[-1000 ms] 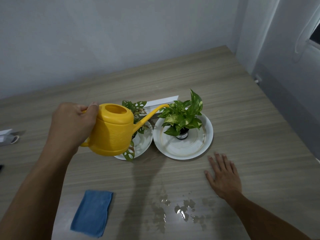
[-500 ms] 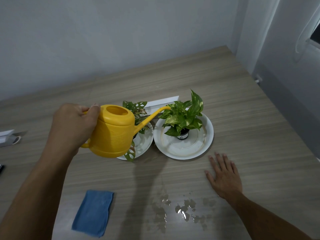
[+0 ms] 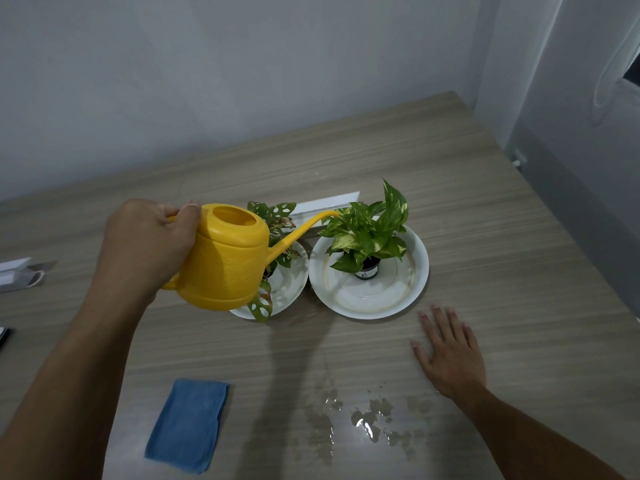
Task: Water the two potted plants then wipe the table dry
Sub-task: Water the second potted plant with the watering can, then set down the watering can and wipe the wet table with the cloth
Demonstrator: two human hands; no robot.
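My left hand (image 3: 149, 244) grips the handle of a yellow watering can (image 3: 225, 258), held in the air above the left plant. Its spout tip reaches the leaves of the right potted plant (image 3: 367, 237), which stands in a small dark pot on a white plate (image 3: 408, 285). The left potted plant (image 3: 273, 220) with holed leaves sits on another white plate (image 3: 291, 289), partly hidden by the can. My right hand (image 3: 450, 351) lies flat on the wooden table (image 3: 502, 237), fingers spread. A puddle of spilled water (image 3: 363, 417) lies near the front edge. A folded blue cloth (image 3: 188, 424) lies at front left.
A white strip (image 3: 329, 202) lies behind the plates. White objects (image 3: 17, 275) rest at the table's left edge, with a dark item (image 3: 3, 337) below them. A grey wall runs behind the table, which ends at the right near a curtain.
The watering can has shifted slightly to the right, its spout tip now at the right plant's leaves. My right hand has stayed flat on the table.
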